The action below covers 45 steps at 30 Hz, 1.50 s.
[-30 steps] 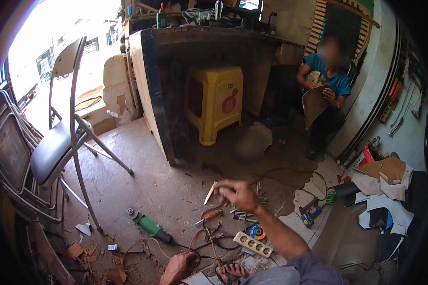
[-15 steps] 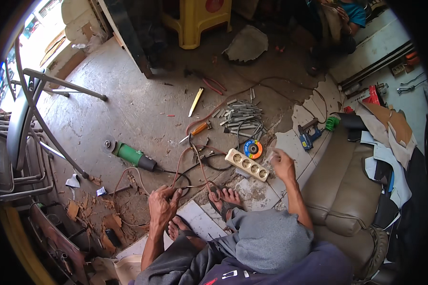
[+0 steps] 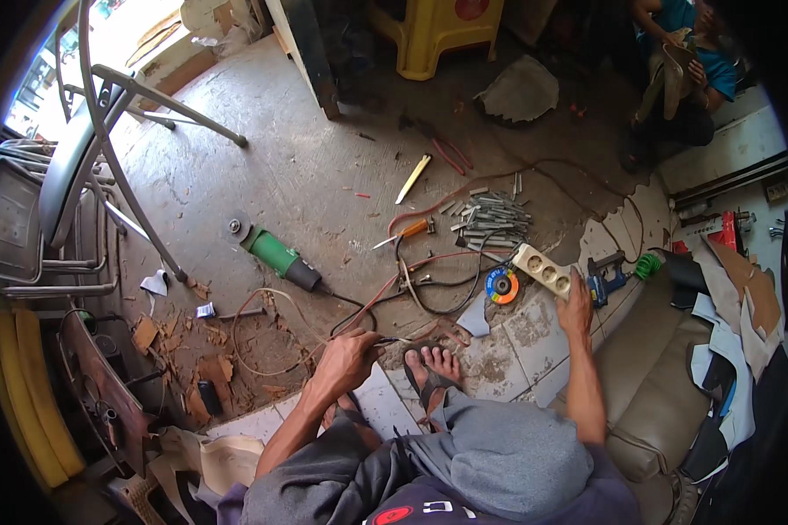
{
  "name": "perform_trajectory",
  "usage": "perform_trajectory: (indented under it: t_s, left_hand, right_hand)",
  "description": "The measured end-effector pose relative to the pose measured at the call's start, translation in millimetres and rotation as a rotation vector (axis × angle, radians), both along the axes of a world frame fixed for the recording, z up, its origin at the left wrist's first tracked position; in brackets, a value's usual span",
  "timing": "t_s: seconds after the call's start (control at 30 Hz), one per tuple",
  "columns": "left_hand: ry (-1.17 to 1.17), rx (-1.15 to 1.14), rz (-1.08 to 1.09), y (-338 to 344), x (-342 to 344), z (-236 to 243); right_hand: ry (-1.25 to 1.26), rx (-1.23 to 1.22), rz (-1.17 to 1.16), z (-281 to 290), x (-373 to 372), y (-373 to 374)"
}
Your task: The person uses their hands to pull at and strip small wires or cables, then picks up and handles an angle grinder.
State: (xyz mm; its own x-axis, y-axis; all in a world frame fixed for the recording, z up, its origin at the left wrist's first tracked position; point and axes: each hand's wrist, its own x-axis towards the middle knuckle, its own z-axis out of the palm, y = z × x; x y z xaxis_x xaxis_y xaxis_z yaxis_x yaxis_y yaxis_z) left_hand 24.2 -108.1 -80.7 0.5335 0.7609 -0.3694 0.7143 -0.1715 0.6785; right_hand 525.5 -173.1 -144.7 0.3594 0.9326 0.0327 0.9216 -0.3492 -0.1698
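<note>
My right hand [image 3: 576, 308] grips the near right end of a cream power strip [image 3: 535, 262] with several round sockets, lifted at that end. My left hand [image 3: 348, 360] is closed round a thin cable [image 3: 401, 339], whose end sticks out toward my feet; the fingertips are partly hidden. A green angle grinder [image 3: 276, 256] lies on the floor ahead of my left hand, its dark cord running back toward that hand. Beside the strip lies an orange and blue flap disc [image 3: 502, 286]. Reddish and black cables [image 3: 407, 278] tangle between the hands.
A pile of metal strips [image 3: 492, 219], an orange-handled screwdriver [image 3: 409, 233], a yellow cutter knife [image 3: 413, 179] and pliers [image 3: 451, 156] lie farther off. Right are a blue drill [image 3: 606, 278] and brown cushion [image 3: 648, 350]; left, a folding chair [image 3: 87, 166]. Another person [image 3: 687, 70] sits far right.
My right hand has closed on the power strip and raised its near end. The left hand now holds a cable out toward the right. The view has shifted, moving the scene rightward.
</note>
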Motion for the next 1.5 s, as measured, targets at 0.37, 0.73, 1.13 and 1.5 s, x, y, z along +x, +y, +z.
perform_trajectory:
  t_s: [0.37, 0.73, 1.13, 1.5]
  left_hand:
    - [-0.236, -0.112, 0.243, -14, -8, -49]
    - [0.291, 0.007, 1.392, 163, -104, -170]
    - [0.572, 0.930, 1.166, 111, -117, -118]
    - [-0.084, -0.215, 1.256, 136, -108, -137]
  right_hand:
    - [0.734, -0.153, 0.392, -38, -182, 87]
    - [0.350, -0.256, 0.381, -65, -253, 43]
    - [0.340, 0.136, -0.614, 15, -55, -53]
    - [-0.028, -0.392, -0.517, 30, -37, 4]
